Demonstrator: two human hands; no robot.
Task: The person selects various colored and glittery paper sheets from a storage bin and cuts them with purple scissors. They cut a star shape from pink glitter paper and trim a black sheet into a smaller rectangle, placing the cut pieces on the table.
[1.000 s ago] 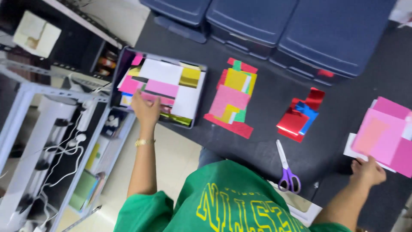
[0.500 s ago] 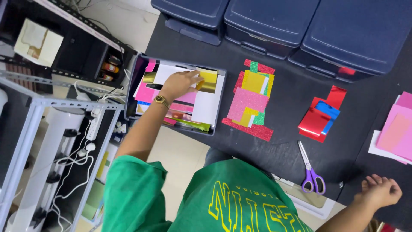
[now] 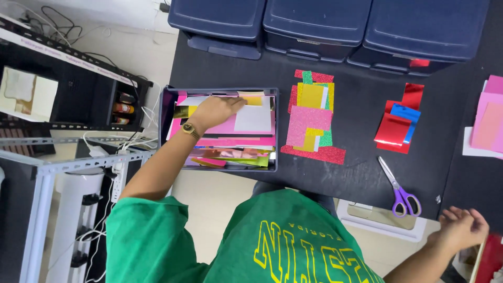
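My left hand [image 3: 215, 111], a watch on its wrist, lies flat on the coloured paper sheets inside a dark tray [image 3: 167, 120] at the table's left end. Its fingers stretch over a pink and a white sheet towards a yellow piece. My right hand [image 3: 461, 228] hangs at the table's front right edge with fingers loosely spread and nothing in them. Purple-handled scissors [image 3: 401, 191] lie on the black table a little to the left of that hand.
A pile of glitter paper [image 3: 312, 115] lies beside the tray, and red and blue foil pieces [image 3: 398, 126] lie further right. Pink sheets [image 3: 487, 126] sit at the right edge. Three dark blue bins [image 3: 314, 21] line the back. A black shelf [image 3: 78, 94] and a metal rack [image 3: 52, 167] stand at left.
My right hand left the pink sheets at the right and dropped back to the table's front edge. My left hand shifted across the papers in the tray.
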